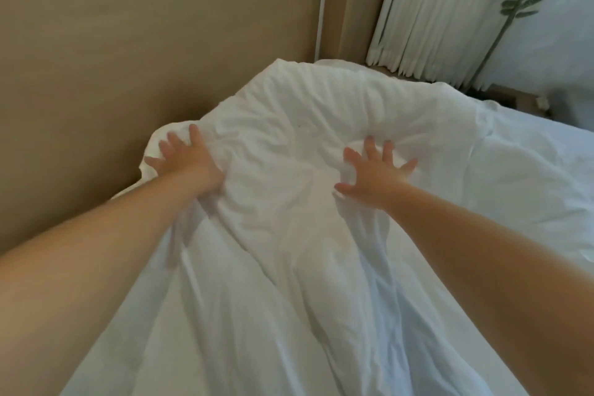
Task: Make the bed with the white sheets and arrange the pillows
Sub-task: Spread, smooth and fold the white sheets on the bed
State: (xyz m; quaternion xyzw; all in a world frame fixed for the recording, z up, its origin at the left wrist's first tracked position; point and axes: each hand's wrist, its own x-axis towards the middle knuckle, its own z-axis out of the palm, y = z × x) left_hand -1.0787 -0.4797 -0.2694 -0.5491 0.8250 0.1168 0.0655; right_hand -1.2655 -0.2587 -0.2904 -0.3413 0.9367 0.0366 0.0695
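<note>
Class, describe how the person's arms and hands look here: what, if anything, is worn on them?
The left forearm and right forearm are bare, no sleeve in view. The left hand and right hand wear no gloves; no watch or bracelet shows. The picture is too soft to rule out a thin ring.

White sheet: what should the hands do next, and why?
Probably slide both hands apart to smooth it. The left hand and right hand lie flat, fingers spread, on the white sheet, which is heaped and creased between them beside the beige wall.
</note>
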